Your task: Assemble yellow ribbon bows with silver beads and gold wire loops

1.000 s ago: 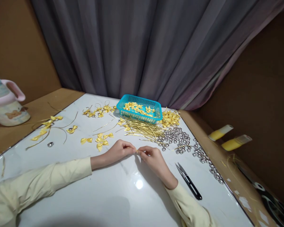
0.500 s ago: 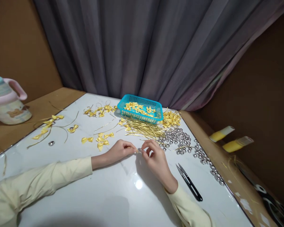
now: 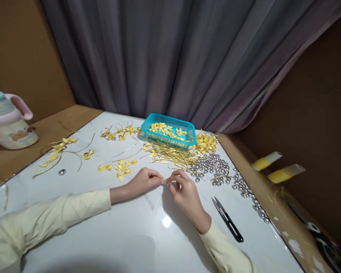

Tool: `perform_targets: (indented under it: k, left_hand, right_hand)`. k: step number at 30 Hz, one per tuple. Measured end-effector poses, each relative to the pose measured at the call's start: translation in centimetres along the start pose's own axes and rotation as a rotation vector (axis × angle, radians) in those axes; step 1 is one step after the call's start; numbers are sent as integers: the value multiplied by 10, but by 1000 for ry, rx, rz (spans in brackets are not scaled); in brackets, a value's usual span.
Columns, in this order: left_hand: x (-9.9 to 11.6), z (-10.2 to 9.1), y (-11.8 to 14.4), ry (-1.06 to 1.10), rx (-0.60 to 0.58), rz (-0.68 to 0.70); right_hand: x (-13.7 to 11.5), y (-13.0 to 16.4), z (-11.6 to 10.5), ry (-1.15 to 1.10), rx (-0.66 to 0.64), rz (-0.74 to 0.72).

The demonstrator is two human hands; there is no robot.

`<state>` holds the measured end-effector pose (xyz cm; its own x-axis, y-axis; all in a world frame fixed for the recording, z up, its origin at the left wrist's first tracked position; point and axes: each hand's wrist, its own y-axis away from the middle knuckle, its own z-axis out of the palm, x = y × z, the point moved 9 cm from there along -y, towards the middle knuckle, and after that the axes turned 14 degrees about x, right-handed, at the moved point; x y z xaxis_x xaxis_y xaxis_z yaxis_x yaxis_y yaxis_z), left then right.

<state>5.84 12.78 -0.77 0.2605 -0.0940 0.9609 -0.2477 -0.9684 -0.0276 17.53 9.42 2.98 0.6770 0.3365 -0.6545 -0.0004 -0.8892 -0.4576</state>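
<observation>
My left hand (image 3: 142, 181) and my right hand (image 3: 184, 191) meet at the middle of the white table (image 3: 136, 227), fingertips pinched together on a small yellow bow piece (image 3: 166, 181) with a thin gold thread. Both wrists rest on the tabletop. Just beyond my hands lies a bundle of gold threads (image 3: 174, 154). Loose yellow ribbon bows (image 3: 121, 167) lie to the left of my left hand. A heap of silver beads (image 3: 213, 165) sits to the right of my right hand.
A turquoise basket (image 3: 184, 139) with yellow bows stands at the back. Black thread snips (image 3: 227, 220) lie right of my right wrist. A pastel jug (image 3: 5, 121) stands on the wooden ledge at left. Two yellow spools (image 3: 275, 168) lie at right. Grey curtain behind.
My right hand's fingers lifted and spread half a second ago, then closed again on the small bow piece. My left hand stayed put.
</observation>
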Motion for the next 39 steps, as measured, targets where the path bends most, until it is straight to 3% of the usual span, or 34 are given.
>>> perform_targets:
  k: [31, 39]
  left_hand:
    - [-1, 3, 2, -88, 16, 62]
    - [6, 3, 4, -136, 48, 112]
  right_hand:
    - [4, 1, 9, 54, -84, 3]
    - [0, 2, 14, 97, -130, -34]
